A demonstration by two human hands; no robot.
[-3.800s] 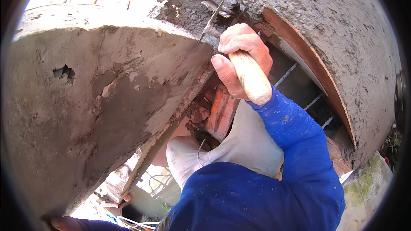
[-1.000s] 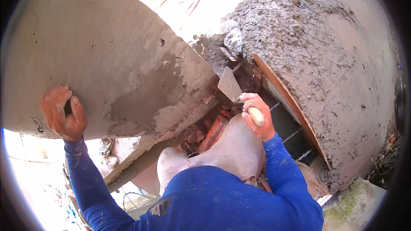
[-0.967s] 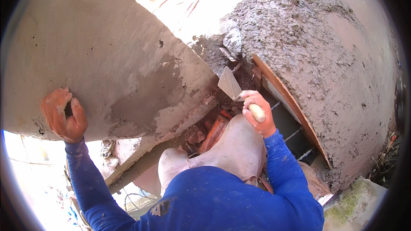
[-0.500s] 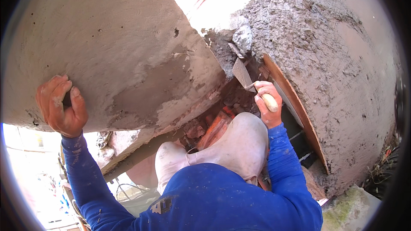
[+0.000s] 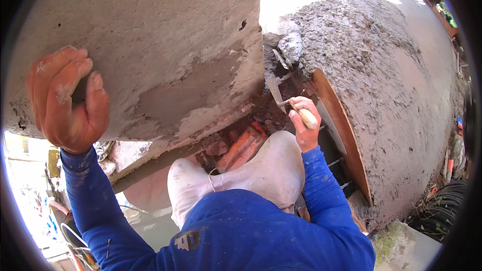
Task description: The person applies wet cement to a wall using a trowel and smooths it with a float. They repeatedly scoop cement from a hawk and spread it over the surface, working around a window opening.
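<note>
My right hand [image 5: 306, 129] is closed around the pale wooden handle of a pointed trowel [image 5: 275, 91]. The trowel's narrow metal blade is seen nearly edge-on, close to the lower corner of a grey plastered wall [image 5: 201, 15]. On the left, my left hand [image 5: 70, 103] is at that same wall, thumb apart from bent fingers, with nothing seen in it. A darker, smoother patch of mortar [image 5: 186, 93] covers part of the wall between my hands. Whether the blade touches the wall cannot be made out.
Right of the trowel, a brown board [image 5: 344, 130] stands on edge against a mound of rough mortar [image 5: 351, 45]. Reddish brick pieces [image 5: 243, 148] lie in the gap before my knees. Coiled black hose [image 5: 444, 206] lies at the far right, near a mossy block [image 5: 396, 246].
The trowel blade has turned from showing its flat face to nearly edge-on, closer to the wall's corner. My left hand stays at the wall, a little higher in view. The whole view has shifted.
</note>
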